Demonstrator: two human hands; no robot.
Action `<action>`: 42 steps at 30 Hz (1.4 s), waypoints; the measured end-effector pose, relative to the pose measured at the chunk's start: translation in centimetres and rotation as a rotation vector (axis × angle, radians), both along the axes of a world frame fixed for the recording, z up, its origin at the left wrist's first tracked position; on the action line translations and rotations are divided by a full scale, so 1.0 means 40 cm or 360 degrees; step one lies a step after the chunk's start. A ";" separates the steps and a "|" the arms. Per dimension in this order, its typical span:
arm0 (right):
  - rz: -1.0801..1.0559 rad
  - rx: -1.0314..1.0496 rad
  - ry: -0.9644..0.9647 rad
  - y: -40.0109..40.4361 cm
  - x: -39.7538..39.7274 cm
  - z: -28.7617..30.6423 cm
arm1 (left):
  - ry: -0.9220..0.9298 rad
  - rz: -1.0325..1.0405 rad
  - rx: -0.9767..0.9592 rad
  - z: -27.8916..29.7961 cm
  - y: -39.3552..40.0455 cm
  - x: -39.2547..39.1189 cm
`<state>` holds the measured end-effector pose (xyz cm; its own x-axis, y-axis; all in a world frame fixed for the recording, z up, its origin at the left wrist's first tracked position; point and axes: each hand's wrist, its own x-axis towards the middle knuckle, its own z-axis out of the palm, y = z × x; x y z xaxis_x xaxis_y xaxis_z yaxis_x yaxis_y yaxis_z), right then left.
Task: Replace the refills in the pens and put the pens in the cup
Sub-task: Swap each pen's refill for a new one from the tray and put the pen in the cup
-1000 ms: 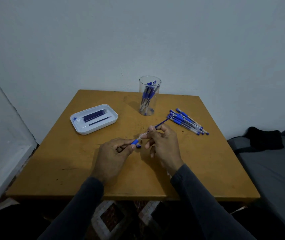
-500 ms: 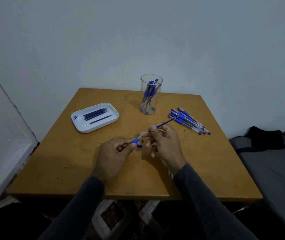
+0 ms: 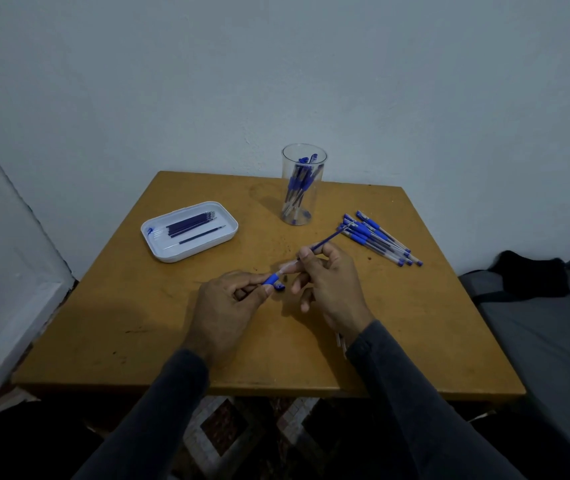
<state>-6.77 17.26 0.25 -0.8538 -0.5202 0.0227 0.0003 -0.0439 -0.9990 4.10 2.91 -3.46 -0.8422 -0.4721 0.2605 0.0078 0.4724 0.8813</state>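
left hand is gripping the pen barrel by its blue grip above mid-table; right hand is pinching the dark refill sticking out of the barrel. cup is standing behind with pens inside, loose pens lying to its right, tray of refills to its left.

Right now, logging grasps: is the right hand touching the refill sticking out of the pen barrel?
Touching. The head view shows the right hand pinching the dark refill between fingertips, where it leaves the barrel.
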 end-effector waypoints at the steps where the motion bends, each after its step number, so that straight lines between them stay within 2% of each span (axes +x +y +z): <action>1: 0.0005 0.0006 -0.0004 0.000 -0.002 0.002 | -0.0004 0.0002 -0.0008 0.000 0.000 0.000; 7: 0.0023 0.0044 -0.0028 0.004 -0.006 0.002 | 0.0030 -0.0006 0.0010 -0.002 -0.002 0.001; 12: 0.0223 0.0419 -0.0058 -0.001 -0.016 0.007 | 0.0012 -0.0033 -0.0019 -0.002 -0.006 0.000; 17: -0.0074 0.0195 -0.0056 -0.006 -0.008 0.006 | 0.0054 -0.0008 0.0039 -0.003 -0.002 -0.001; 21: 0.0170 0.0523 -0.0071 0.003 -0.005 0.013 | 0.0034 -0.0029 -0.0002 -0.003 -0.005 0.000; 24: -0.0145 0.0393 -0.0162 0.002 -0.016 0.007 | 0.0025 -0.0004 0.0018 -0.003 -0.004 -0.001; 25: -0.0271 0.0462 -0.0017 -0.002 -0.026 0.007 | 0.0029 0.0004 0.0021 -0.003 -0.004 -0.002; 26: -0.0327 0.0672 0.0240 -0.003 -0.039 0.005 | 0.0029 0.0007 0.0019 -0.003 -0.003 -0.002; 28: -0.0080 0.1220 0.0731 -0.015 -0.051 0.016 | 0.0019 0.0001 0.0005 -0.002 -0.003 -0.003; 29: 0.0088 0.1425 0.0862 -0.024 -0.054 0.021 | 0.0014 -0.0003 -0.0007 -0.002 -0.003 -0.003; 30: 0.0198 0.1544 0.0949 -0.030 -0.054 0.019 | 0.0011 -0.0003 -0.0016 -0.002 -0.004 -0.003; 32: 0.0271 0.1552 0.1038 -0.045 -0.052 0.014 | 0.0008 0.0002 -0.0009 -0.001 -0.003 -0.003; 36: 0.0442 0.1841 0.0911 -0.076 -0.059 0.035 | -0.0022 -0.0005 -0.0005 -0.002 -0.001 -0.001; 38: 0.0385 0.1804 0.0929 -0.082 -0.061 0.032 | -0.0026 -0.0013 0.0000 -0.003 -0.003 -0.001; 40: 0.0151 0.1499 0.0977 -0.066 -0.054 0.012 | -0.0015 -0.0018 0.0024 -0.006 -0.004 -0.002; 42: -0.0095 0.1145 0.0880 -0.045 -0.041 0.002 | 0.0004 -0.0015 0.0040 -0.008 -0.005 -0.004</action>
